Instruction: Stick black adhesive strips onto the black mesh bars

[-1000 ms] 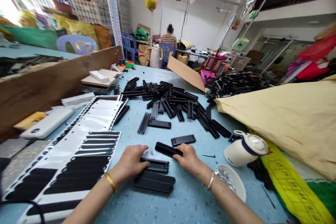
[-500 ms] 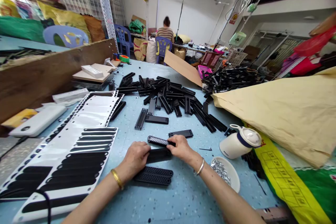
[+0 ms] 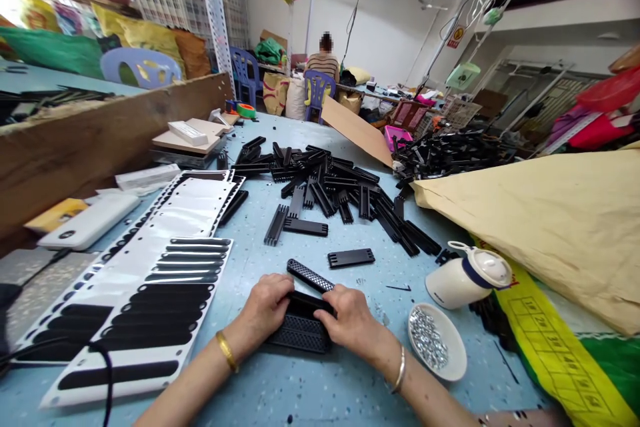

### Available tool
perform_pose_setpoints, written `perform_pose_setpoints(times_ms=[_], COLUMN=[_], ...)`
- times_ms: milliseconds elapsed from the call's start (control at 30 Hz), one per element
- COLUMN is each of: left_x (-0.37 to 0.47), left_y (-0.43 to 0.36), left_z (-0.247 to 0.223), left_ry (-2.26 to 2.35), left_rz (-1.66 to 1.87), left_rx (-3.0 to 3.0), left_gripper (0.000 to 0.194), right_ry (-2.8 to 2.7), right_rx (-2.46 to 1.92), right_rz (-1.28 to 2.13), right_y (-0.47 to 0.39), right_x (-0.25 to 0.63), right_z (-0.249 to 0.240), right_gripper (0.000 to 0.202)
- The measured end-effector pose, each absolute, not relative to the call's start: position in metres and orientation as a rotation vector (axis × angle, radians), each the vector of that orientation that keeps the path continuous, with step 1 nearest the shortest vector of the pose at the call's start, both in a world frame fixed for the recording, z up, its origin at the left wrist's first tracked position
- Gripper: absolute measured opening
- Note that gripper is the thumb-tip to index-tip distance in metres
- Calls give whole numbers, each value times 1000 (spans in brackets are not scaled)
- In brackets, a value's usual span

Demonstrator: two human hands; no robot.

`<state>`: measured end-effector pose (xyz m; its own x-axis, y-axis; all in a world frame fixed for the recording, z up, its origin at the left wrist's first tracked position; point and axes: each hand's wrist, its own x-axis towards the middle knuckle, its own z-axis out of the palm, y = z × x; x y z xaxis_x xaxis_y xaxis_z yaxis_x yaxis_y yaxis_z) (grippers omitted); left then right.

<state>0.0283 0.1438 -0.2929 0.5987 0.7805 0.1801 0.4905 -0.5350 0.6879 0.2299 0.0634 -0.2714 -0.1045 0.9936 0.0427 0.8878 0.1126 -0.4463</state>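
Observation:
Between my two hands is a black plastic bar (image 3: 311, 302), tilted slightly down to the right. My left hand (image 3: 267, 305) grips its left end, fingers closed, and my right hand (image 3: 350, 319) pinches the right end. Just beneath and nearer to me lie black pieces with a textured top (image 3: 301, 335), partly hidden by the bar and fingers. A narrow strip with a diamond pattern (image 3: 309, 275) lies just beyond the bar, close to my right fingertips. Farther off rests a single black plastic piece with notched ends (image 3: 351, 257).
A pile of black plastic pieces (image 3: 325, 180) spreads across the blue table. Sheets of black adhesive strips (image 3: 150, 310) lie at left. On the right are a bowl of small metal parts (image 3: 463, 360), a white bottle (image 3: 453, 283) and brown paper (image 3: 540, 207). A person (image 3: 324, 63) sits far back.
My right hand has left the patterned strip and now grips the right end of the black bar. The bar has come nearer, over the textured pieces. The whole view has shifted slightly.

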Motion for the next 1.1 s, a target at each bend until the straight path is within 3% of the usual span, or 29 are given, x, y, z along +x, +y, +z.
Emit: perform_pose_setpoints(times_ms=[200, 300, 467, 667, 933, 1100], left_x=[10, 3, 6, 33, 22, 8], left_y=[142, 142, 149, 164, 133, 104], left_z=[-274, -272, -281, -303, -300, -285], left_ry=[1020, 979, 940, 1050, 1046, 1143], left_rz=[612, 679, 934, 1085, 938, 875], left_rx=[1874, 1473, 1068, 1153, 1221, 1312], left_gripper=[23, 29, 34, 49, 41, 40], right_ry=[-1722, -1645, -1592, -1665, -1687, -1268], right_rx=[-1951, -1822, -1730, -1728, -1640, -1605], right_rz=[628, 703, 477, 547, 653, 712], right_y=[65, 62, 66, 94, 70, 39], right_x=[219, 221, 239, 238, 223, 210], right_z=[-289, -291, -289, -297, -296, -297], right_gripper=[21, 11, 20, 16, 17, 30])
